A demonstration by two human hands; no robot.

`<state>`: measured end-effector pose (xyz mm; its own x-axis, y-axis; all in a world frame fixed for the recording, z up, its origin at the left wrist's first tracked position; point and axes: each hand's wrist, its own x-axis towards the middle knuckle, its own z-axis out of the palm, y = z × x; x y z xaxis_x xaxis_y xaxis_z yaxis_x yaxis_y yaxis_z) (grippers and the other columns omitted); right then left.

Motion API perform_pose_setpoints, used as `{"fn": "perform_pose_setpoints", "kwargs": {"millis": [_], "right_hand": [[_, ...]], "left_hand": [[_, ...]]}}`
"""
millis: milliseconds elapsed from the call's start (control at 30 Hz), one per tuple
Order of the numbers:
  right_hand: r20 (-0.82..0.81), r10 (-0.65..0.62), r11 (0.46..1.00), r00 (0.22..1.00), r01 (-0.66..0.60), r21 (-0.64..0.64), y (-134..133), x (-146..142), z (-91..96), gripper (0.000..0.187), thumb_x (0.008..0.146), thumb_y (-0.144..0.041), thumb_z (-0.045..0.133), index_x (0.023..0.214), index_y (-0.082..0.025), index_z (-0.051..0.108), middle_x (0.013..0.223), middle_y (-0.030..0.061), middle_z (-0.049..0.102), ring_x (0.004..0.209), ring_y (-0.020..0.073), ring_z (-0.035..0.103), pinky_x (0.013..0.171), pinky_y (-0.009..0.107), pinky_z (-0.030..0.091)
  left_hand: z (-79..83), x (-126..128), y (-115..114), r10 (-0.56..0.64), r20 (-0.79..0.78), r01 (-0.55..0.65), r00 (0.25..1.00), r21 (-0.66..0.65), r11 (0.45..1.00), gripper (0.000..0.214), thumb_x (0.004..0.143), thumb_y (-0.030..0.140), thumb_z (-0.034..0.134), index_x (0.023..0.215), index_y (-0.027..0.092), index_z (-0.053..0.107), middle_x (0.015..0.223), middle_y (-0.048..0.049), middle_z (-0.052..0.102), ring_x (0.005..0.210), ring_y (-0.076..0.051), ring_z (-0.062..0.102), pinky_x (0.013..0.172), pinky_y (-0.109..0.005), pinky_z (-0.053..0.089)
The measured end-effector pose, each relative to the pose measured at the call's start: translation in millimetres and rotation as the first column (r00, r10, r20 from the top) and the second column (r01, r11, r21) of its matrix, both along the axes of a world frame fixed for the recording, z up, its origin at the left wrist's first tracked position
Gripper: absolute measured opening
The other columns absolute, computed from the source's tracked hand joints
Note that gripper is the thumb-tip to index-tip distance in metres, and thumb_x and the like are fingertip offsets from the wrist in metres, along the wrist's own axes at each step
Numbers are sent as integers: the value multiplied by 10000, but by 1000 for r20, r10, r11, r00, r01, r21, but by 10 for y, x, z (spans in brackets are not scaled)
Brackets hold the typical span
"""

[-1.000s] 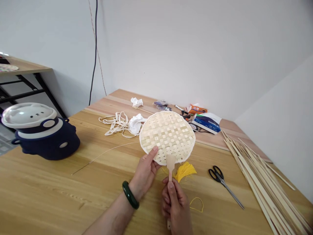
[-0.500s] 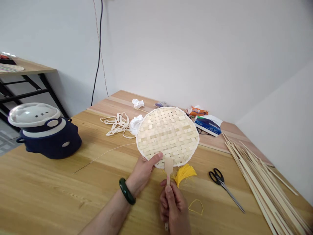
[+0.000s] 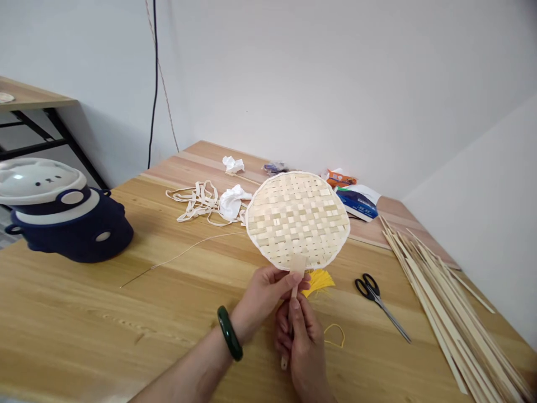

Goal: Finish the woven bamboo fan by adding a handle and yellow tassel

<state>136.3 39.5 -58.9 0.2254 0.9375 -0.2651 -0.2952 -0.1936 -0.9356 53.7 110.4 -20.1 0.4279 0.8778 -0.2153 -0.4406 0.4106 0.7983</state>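
A round woven bamboo fan [image 3: 297,219] with a white rim is held upright above the wooden table [image 3: 84,313]. My right hand [image 3: 304,347] is closed around its thin wooden handle [image 3: 293,296]. My left hand [image 3: 266,294], with a green bangle on the wrist, pinches the handle just under the fan's lower edge. A yellow tassel [image 3: 319,280] lies on the table behind the handle, and a loop of yellow thread [image 3: 335,334] lies to the right of my right hand.
Black scissors [image 3: 380,305] lie to the right, beside a long bundle of bamboo strips [image 3: 453,313]. White strip scraps [image 3: 197,204], crumpled tissue [image 3: 230,201] and packets [image 3: 356,201] sit at the back. A dark blue pot with a white lid [image 3: 59,215] stands at the left.
The fan has been raised and shifted right. My left hand slid from the fan's lower left edge to the top of the handle. The view has shifted a little.
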Motion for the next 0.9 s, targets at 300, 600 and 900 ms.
{"fn": "perform_pose_setpoints", "kwargs": {"millis": [300, 600, 900], "right_hand": [[132, -151, 960, 980, 114, 254, 299, 548, 413, 402, 790, -507, 705, 1081, -230, 706, 1093, 77, 712, 1008, 237, 657, 909, 375, 523], [-322, 48, 948, 945, 58, 312, 717, 512, 662, 224, 768, -267, 769, 992, -251, 760, 1045, 28, 753, 939, 173, 673, 813, 278, 542], [-369, 136, 944, 920, -7, 329, 866, 499, 649, 242, 791, -382, 731, 972, -223, 745, 979, 40, 743, 776, 173, 641, 665, 289, 532]], "left_hand": [[41, -41, 34, 65, 2, -64, 998, 193, 979, 350, 785, 486, 698, 752, 137, 702, 588, -10, 633, 527, -111, 590, 590, -237, 494], [-2, 68, -1, 161, -105, -143, 981, 163, 976, 520, 667, 650, 721, 685, 138, 628, 458, 60, 434, 407, -57, 351, 408, -192, 289], [98, 113, 124, 181, -145, -153, 973, 186, 971, 534, 664, 669, 701, 657, 150, 577, 435, 93, 326, 431, -54, 258, 440, -210, 177]]}}
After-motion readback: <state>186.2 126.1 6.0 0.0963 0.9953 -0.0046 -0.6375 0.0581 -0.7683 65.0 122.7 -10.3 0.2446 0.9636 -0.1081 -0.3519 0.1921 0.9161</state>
